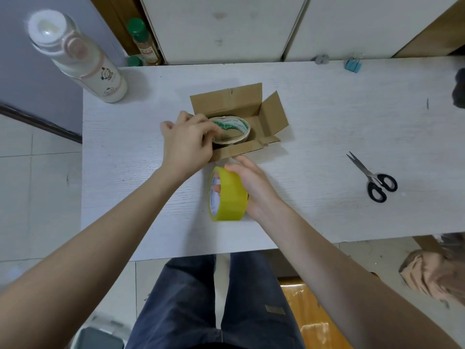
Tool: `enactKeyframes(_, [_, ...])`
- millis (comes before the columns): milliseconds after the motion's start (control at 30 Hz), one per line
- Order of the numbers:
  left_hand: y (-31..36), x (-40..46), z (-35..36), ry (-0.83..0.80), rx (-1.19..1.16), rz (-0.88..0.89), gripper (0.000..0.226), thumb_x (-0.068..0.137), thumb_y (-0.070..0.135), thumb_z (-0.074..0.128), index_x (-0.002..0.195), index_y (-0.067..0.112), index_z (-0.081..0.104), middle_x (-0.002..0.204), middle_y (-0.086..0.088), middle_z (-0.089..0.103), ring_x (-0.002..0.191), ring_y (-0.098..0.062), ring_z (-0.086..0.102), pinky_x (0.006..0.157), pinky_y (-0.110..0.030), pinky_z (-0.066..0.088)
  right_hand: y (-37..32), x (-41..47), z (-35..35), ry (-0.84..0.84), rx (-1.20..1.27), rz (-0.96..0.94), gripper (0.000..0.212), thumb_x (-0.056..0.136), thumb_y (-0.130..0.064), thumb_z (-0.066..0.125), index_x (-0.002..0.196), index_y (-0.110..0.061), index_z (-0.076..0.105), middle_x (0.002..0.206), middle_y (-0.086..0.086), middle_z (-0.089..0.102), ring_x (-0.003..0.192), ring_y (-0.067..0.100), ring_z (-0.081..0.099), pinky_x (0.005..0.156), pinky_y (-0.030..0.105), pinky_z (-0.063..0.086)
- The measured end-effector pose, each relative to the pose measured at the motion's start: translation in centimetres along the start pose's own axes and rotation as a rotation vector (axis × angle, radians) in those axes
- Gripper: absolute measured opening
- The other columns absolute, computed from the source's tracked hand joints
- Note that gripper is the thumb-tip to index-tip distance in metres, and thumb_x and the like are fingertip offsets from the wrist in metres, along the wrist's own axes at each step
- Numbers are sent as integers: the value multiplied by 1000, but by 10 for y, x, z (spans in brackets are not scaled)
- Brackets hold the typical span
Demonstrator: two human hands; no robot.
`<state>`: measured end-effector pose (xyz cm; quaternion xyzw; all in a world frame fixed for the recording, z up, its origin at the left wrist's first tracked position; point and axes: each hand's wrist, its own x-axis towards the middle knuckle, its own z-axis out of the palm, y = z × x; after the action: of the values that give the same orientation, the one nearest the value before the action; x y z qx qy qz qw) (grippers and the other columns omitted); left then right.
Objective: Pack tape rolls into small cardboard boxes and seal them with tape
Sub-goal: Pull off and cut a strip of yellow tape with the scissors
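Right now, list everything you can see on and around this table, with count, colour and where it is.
cardboard box: 1, brown, table middle, flaps open
tape roll: 1, pale with green print, inside box
yellow tape roll: 1, near box, on edge
scissors: 1, black handles, right
binder clip: 1, blue, far edge
bottle: 1, white and pink, far left corner
table: 1, white
left hand: holds roll in box
right hand: holds yellow roll

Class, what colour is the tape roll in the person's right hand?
Yellow, seen in the head view: the tape roll held by the right hand.
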<state>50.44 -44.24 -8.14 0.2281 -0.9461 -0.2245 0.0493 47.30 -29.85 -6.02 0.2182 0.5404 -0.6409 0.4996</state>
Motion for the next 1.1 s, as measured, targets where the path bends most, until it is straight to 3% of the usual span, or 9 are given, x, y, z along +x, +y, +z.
enactKeyframes(100, [0, -7, -3, -205, 19, 242, 44, 87, 3, 43, 112, 29, 68, 112, 11, 62, 99, -18, 42, 72, -29, 15, 1, 0, 3, 2, 0, -6, 29, 90, 0, 56, 67, -17, 62, 62, 14, 64, 49, 27, 61, 48, 33, 55])
enactKeyframes(300, [-3, -8, -8, -459, -109, 180, 54, 82, 18, 32, 130, 25, 55, 127, 6, 56, 115, -13, 40, 91, -32, 29, -1, 0, 4, 27, -40, -17, 22, 90, 1, 54, 78, -16, 60, 72, 15, 63, 60, 27, 62, 47, 32, 55])
enactKeyframes(433, [-15, -11, -18, -531, -123, 206, 61, 76, 20, 44, 136, 28, 49, 131, 6, 56, 123, -14, 42, 94, -32, 30, -5, 0, 4, 11, -110, -42, 18, 91, 1, 53, 83, -12, 61, 76, 13, 62, 63, 26, 61, 43, 25, 50])
enactKeyframes(567, [-19, -15, -12, -412, -20, 316, 43, 94, 14, 51, 135, 27, 51, 137, 10, 54, 124, -15, 49, 87, -28, 31, -6, -1, 5, 5, -180, -55, 16, 92, 0, 52, 84, -11, 61, 69, 11, 60, 45, 15, 62, 41, 20, 48])
enactKeyframes(667, [-17, -20, -10, -318, -50, 412, 34, 96, 13, 46, 127, 15, 59, 123, 0, 65, 109, -24, 62, 82, -35, 46, -9, 2, 3, 11, -222, -78, 12, 91, -1, 54, 86, -9, 59, 71, 14, 59, 44, 18, 62, 44, 25, 50])
enactKeyframes(767, [-16, -24, -8, -288, -91, 342, 37, 97, 10, 45, 132, 17, 56, 113, -7, 68, 99, -30, 63, 71, -39, 50, -10, 4, 2, 18, -298, -116, 9, 90, -6, 58, 98, -9, 60, 83, 18, 62, 48, 26, 64, 60, 38, 55])
enactKeyframes(867, [-16, -25, -4, -277, -136, 260, 38, 99, 13, 44, 134, 24, 53, 109, -5, 67, 95, -27, 61, 65, -31, 42, -12, 6, 3, 57, -356, -113, 26, 88, -12, 63, 113, -7, 57, 106, 24, 62, 49, 25, 65, 65, 43, 57])
enactKeyframes(1000, [-11, -22, -3, -282, -218, 171, 34, 101, 20, 42, 132, 26, 54, 100, 0, 69, 76, -13, 51, 62, -29, 35, -15, 11, 4, 67, -327, -102, 28, 90, -16, 63, 115, -9, 52, 72, 13, 68, 46, 24, 63, 53, 32, 55])
enactKeyframes(1100, [-12, -19, -4, -283, -293, 141, 32, 101, 18, 43, 129, 23, 58, 94, 7, 67, 70, 0, 41, 61, -20, 29, -17, 15, 5, 44, -313, -96, 20, 93, -20, 60, 108, -8, 51, 61, 11, 66, 43, 24, 61, 44, 27, 52])
